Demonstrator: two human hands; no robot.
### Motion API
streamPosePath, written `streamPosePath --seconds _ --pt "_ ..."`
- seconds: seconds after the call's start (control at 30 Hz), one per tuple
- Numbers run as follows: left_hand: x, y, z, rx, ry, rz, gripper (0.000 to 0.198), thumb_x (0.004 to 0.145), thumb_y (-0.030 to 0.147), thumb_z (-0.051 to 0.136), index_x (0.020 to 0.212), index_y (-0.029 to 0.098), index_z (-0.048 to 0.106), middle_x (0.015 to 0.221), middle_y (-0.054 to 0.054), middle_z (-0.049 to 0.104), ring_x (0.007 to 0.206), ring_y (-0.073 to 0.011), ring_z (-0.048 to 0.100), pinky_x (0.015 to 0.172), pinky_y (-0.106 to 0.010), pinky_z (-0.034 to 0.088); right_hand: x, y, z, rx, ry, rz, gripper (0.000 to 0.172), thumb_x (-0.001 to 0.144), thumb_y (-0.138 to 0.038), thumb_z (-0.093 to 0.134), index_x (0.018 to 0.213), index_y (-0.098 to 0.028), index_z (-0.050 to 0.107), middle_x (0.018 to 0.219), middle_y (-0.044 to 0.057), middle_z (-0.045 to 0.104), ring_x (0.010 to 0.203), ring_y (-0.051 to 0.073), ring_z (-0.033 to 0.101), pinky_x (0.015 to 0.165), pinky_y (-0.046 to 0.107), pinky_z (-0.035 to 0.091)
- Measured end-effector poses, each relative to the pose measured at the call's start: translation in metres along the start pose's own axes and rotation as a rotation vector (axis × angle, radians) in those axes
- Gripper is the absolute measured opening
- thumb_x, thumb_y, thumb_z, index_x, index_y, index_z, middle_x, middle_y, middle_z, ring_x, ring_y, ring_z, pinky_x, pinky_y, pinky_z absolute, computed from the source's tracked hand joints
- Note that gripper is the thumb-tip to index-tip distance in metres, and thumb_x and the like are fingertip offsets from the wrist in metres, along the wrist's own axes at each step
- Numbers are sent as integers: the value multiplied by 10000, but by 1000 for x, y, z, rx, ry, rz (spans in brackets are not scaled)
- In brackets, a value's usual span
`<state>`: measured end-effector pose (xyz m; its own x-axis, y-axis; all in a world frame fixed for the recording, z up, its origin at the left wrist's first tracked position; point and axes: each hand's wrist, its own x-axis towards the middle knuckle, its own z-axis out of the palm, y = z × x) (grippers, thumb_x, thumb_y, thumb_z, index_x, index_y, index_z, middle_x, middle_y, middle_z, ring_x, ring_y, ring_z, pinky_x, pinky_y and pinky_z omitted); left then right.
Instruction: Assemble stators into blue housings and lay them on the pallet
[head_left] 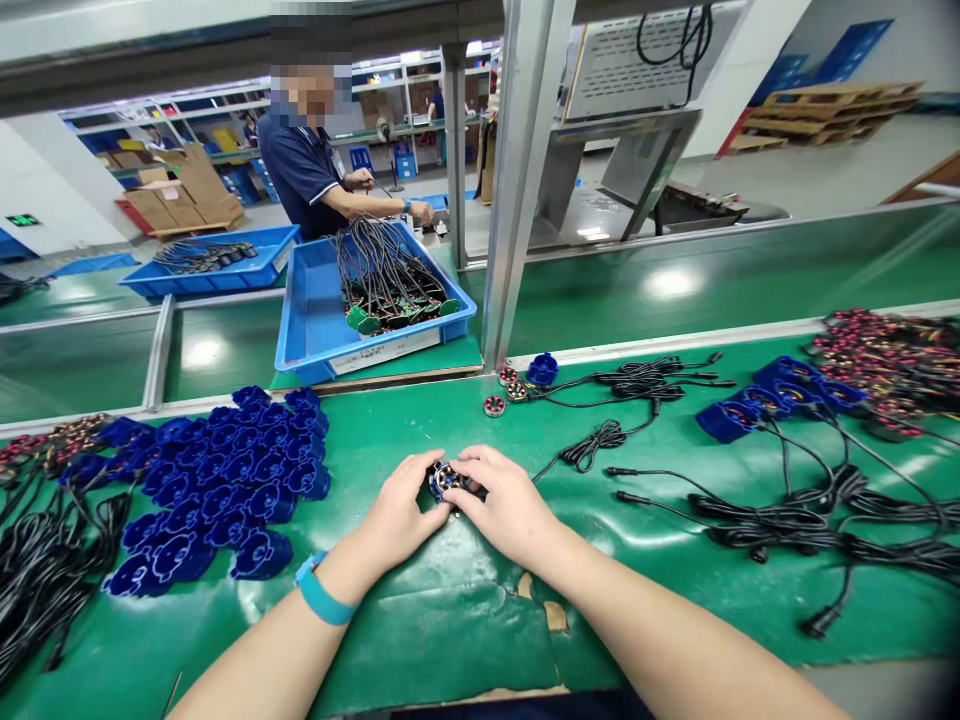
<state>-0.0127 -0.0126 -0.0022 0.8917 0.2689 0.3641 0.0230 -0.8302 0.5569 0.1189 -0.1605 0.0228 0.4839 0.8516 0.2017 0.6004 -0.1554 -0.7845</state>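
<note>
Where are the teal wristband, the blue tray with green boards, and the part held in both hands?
Teal wristband (328, 597), head view: middle of band.
Blue tray (313, 297), head view: bare floor, left side.
Held part (445, 482), head view: visible top.

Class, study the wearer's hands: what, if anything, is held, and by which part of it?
A small round blue part, held at opposite sides of its edge between the left hand and the right hand.

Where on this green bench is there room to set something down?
Bare green surface lies between the blue housings and the left hand, and between the forearms, though torn near the right one. Crowded: the left end with housings, the right with black cables.
</note>
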Motion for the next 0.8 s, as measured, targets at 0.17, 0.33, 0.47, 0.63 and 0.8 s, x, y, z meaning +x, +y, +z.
streamPosePath --seconds 0.17,0.33,0.47,0.63,0.8 --pt "-3 0 2 -23 -40 -65 655 829 231 684 1419 210 400 1331 -133 643 1217 -249 647 1039 -428 556 2 3 -2 47 -44 16 291 888 -209 662 1161 -226 762 1244 107 698 1165 241 655 1069 415 502" --pt "-3 3 0 -44 -5 -79 627 822 225 693 1377 219 400 1299 -123 654 1198 -241 660 1033 -422 561 0 -2 -10 60 -59 7 356 867 -200 694 1222 -236 700 1181 76 708 984 203 692 903 359 557" --pt "-5 5 -1 -31 72 -32 607 847 247 707 1368 228 397 1280 -117 663 1190 -234 665 1026 -412 569 -4 -6 -22 -20 -169 75 444 824 -281 772 1233 -231 605 1054 44 707 819 185 667 756 330 524" --pt "-4 10 -1 2 182 134 526 876 222 692 1342 231 446 1259 -107 683 1174 -222 677 1032 -394 570 -4 -6 -38 -156 -231 71 333 799 -296 805 1046 -201 603 1007 59 698 947 230 653 789 320 477" --pt "-3 10 -1 5 196 154 547 860 197 702 1348 211 453 1249 -117 689 1162 -224 686 1014 -391 584 -2 -12 -57 -241 -346 126 196 875 -307 718 1001 -191 623 867 39 695 778 197 628 675 285 414"
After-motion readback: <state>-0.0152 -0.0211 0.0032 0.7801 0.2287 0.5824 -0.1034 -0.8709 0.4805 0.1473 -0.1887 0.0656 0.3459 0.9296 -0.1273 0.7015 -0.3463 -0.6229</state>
